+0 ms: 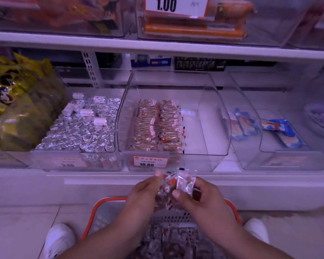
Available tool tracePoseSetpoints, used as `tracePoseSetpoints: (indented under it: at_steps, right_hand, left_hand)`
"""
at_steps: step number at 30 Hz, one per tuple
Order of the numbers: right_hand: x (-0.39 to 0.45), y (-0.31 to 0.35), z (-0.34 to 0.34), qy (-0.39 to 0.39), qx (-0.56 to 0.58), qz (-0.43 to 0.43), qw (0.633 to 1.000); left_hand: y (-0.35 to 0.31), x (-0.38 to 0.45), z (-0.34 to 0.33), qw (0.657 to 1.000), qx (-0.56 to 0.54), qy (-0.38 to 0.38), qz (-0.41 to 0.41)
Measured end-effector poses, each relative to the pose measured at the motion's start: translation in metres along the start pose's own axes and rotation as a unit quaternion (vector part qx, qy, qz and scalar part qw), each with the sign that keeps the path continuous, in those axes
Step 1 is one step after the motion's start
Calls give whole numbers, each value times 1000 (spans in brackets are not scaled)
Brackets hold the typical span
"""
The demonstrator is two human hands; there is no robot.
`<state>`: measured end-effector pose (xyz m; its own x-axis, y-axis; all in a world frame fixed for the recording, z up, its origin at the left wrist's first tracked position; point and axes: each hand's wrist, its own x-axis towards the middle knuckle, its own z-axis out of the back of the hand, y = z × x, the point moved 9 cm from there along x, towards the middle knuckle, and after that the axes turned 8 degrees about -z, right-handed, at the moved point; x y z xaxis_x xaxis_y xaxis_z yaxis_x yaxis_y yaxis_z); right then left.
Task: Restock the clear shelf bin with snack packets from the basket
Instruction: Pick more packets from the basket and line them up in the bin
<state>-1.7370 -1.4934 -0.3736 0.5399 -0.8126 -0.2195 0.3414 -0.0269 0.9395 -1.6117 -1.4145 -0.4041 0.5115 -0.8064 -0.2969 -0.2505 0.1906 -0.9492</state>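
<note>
Both the left hand and right hand gripped upright snack packets, long axes pointing far toward the clear bin, above the basket.

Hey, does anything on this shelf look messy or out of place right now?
Mostly tidy. In the foil-sweets bin, a few white-wrapped rolls lie scattered at angles on top, and the blue packets at the right lie askew. The clear bin's two rows are neat.

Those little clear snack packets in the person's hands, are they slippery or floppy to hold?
Probably slippery: the snack packets are shiny clear film, and both the left hand and right hand grip the bunch. The wrapper ends likely flop, while the brown contents look firmer. They seem light, since several are held at once.
</note>
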Motion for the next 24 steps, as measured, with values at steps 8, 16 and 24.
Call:
tracePoseSetpoints:
  at_steps: [8, 16, 24]
  right_hand:
    - [7, -13, -12, 44, -47, -33, 997]
    - [13, -17, -11, 9, 7, -74, 997]
    - [-8, -8, -34, 17, 102, -56, 993]
  left_hand:
    - [6, -5, -8, 997, -70, -12, -9]
    - [8, 0, -2, 993, -96, -67, 1]
    - [-2, -5, 3, 991, -39, -113, -64]
